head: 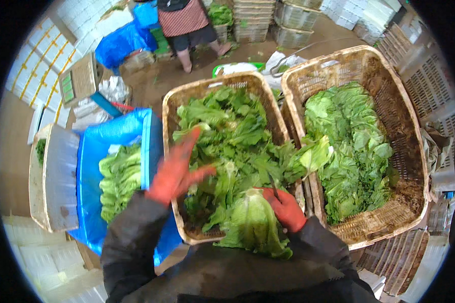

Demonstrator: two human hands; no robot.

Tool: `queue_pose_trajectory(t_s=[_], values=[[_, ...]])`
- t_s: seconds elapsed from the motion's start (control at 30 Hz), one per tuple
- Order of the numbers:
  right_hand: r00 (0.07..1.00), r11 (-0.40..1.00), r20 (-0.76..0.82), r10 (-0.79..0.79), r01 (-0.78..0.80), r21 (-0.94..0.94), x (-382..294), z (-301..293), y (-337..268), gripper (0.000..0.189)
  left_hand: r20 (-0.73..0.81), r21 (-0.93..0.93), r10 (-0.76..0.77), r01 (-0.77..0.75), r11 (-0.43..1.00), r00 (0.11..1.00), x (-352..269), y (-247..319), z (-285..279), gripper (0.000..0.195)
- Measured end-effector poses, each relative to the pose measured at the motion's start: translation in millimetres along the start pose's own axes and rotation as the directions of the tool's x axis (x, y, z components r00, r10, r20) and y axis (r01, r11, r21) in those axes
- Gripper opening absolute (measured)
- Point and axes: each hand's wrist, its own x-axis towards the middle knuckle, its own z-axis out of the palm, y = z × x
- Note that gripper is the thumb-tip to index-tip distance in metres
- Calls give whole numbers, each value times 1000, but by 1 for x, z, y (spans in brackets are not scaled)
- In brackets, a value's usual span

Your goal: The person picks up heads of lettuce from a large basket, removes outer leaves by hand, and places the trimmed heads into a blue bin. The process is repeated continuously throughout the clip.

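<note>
My left hand point(176, 172), in a red-orange glove and blurred, hangs over the left rim of the middle basket point(167, 125) with fingers spread and nothing in it. That brown-stained plastic basket holds loose green leaves point(227, 132). At its near edge, against my body, is a leafy lettuce head point(252, 219) with its pale cut base upward. My right hand point(286, 210), gloved alike, rests against the head's right side. A thin dark tool, apparently a knife point(273, 186), sticks out of its grip; the rest of it is hidden.
A second stained basket point(405, 151) on the right holds packed lettuce heads point(349, 151). To the left, a blue-lined container point(87, 189) holds more heads point(117, 181), beside a white foam box point(60, 178). Farther off, a person point(185, 30) stands near stacked crates point(252, 19).
</note>
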Motion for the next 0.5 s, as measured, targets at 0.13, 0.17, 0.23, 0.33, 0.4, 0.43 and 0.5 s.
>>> queue_pose_trajectory(t_s=[0.13, 0.17, 0.23, 0.33, 0.4, 0.43, 0.5], values=[[923, 927, -242, -300, 222, -303, 9, 29, -3, 50, 391, -821, 17, 340, 458, 920, -81, 36, 111, 106], [868, 810, -212, -448, 294, -507, 7, 35, -16, 51, 334, -777, -91, 328, 537, 938, -76, 35, 118, 106], [944, 853, -4, -331, 297, -430, 3, 15, -51, 54, 460, -845, -129, 478, 239, 878, -47, 37, 90, 103], [933, 794, 58, -355, 333, -509, 11, -21, -92, 52, 534, -845, 105, 531, 53, 839, -54, 9, 53, 95], [932, 845, 164, -323, 362, -393, 35, -16, -82, 47, 599, -794, 191, 607, 22, 777, -60, 0, 55, 93], [928, 868, 209, -309, 365, -336, 43, -15, -81, 44, 630, -775, 213, 623, 104, 747, -60, 0, 54, 92], [909, 810, 405, -95, 307, -499, 51, -33, -83, 32, 683, -730, 215, 659, 182, 698, -63, 0, 57, 91]])
